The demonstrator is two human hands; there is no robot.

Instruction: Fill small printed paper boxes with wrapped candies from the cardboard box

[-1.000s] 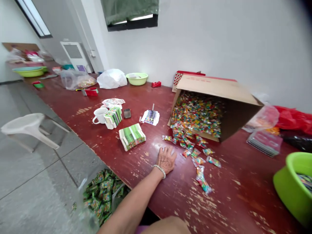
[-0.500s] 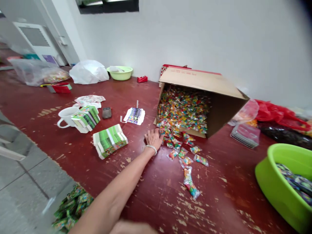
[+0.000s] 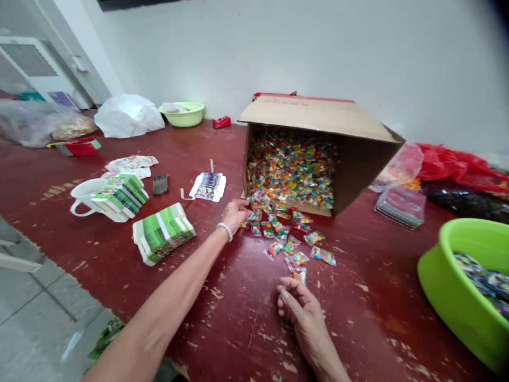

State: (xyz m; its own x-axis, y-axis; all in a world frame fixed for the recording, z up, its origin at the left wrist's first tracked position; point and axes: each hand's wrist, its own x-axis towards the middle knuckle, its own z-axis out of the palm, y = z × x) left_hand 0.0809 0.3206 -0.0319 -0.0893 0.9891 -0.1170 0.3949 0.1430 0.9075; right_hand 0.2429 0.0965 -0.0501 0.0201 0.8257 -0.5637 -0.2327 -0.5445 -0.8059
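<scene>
**Both hands at the spill before the tipped box**

The cardboard box (image 3: 318,114) lies on its side toward the far edge of the desk (image 3: 222,154), its mouth facing the person; sweet packets (image 3: 278,231) fill it and spill from the mouth onto the middle of the desk. The left hand (image 3: 235,213) reaches to the left end of the spill, fingers curled over the packets there; whether it has closed on any cannot be told. The right hand (image 3: 300,307) rests nearer the near edge, fingers half-curled, fingertips touching the nearest packet (image 3: 299,274); its grip, too, is unclear.

As a judgement: the packets look slick and light, so raking with bent fingers should serve better than pinching each one; drawing them toward the near edge in a shallow heap would keep them from scattering; the left hand does well to stay low at the box mouth, lest more slide out. The green bowl (image 3: 457,276) sits at the right edge; the stack of green cards (image 3: 163,233) lies left of the spill, well apart.
</scene>
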